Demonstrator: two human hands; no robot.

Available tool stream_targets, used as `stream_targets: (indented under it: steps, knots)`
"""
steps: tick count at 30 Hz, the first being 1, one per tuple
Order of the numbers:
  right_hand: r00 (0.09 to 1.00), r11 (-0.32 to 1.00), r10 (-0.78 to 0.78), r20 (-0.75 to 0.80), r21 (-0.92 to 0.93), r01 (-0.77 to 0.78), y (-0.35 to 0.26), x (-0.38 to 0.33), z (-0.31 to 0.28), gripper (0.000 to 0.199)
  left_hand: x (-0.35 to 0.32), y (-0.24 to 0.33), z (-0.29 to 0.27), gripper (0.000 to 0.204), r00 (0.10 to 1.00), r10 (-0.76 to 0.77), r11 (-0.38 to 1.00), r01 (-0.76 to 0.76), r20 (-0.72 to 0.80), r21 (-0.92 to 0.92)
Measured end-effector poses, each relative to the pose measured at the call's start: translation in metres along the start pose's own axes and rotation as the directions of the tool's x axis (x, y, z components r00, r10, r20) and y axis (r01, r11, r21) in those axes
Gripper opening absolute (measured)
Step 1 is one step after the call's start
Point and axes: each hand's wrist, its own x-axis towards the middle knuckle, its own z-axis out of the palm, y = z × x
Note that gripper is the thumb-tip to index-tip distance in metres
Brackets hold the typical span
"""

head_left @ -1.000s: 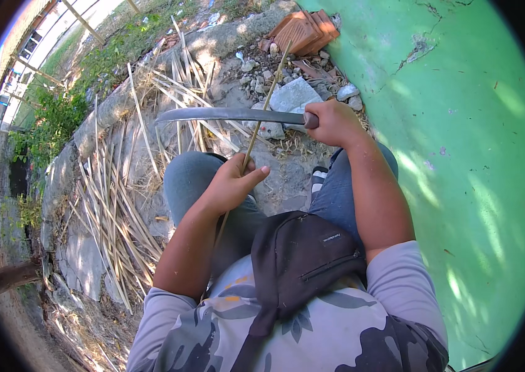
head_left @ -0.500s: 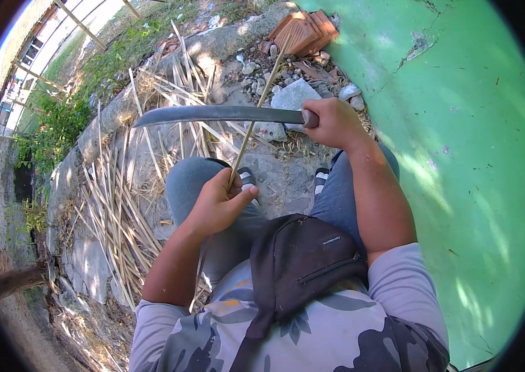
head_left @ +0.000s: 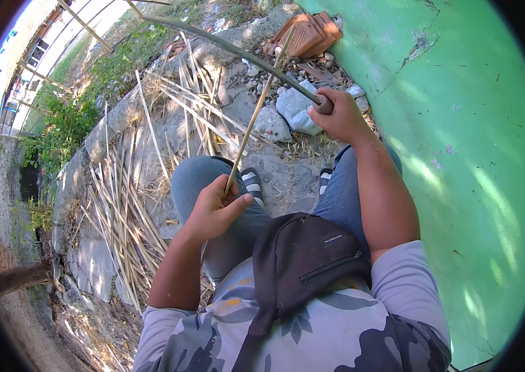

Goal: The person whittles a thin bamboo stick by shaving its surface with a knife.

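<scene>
raised since before, the machete (head_left: 238, 53) sits gripped in the right hand (head_left: 340, 115); left hand (head_left: 216, 208) grips the cane (head_left: 256, 115).

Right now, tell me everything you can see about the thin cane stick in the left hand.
The cane stick is a thin, pale tan stalk, dry and straight. The left hand grips its lower end above the knee, fist closed. It slants up and to the right, its far tip near the red bricks. It crosses the long dark blade held in the right hand; whether the two touch cannot be told. Similar split stalks litter the ground to the left.
</scene>
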Motion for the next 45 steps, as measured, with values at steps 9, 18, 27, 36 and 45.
stream_targets:
  steps: [9,18,27,36,45]
  knots:
    - [0.975,0.981,-0.006,-0.224,-0.189,-0.037,0.003,-0.002,-0.011,0.022,0.005,-0.008,0.001,0.033,0.999,-0.004,1.0,0.003,-0.048,-0.008]
    - [0.974,0.941,-0.222,-0.036,-0.271,0.204,-0.014,-0.008,-0.001,0.017,0.006,-0.009,0.002,0.033,0.998,0.0,1.0,0.0,-0.058,0.007]
    - [0.994,0.939,-0.103,-0.04,-0.333,0.084,0.003,0.003,-0.004,0.012,0.005,-0.003,-0.006,0.036,0.999,-0.027,1.0,0.027,0.032,0.004]
    - [0.98,0.929,-0.197,-0.042,-0.326,0.173,-0.012,-0.007,-0.002,0.012,0.004,-0.006,-0.001,0.038,1.0,-0.021,0.998,0.023,-0.022,0.059]
    - [0.994,0.94,-0.105,-0.025,-0.327,0.091,0.001,0.002,-0.009,0.013,0.005,-0.009,-0.005,0.036,1.0,-0.008,1.0,0.007,0.015,0.02]
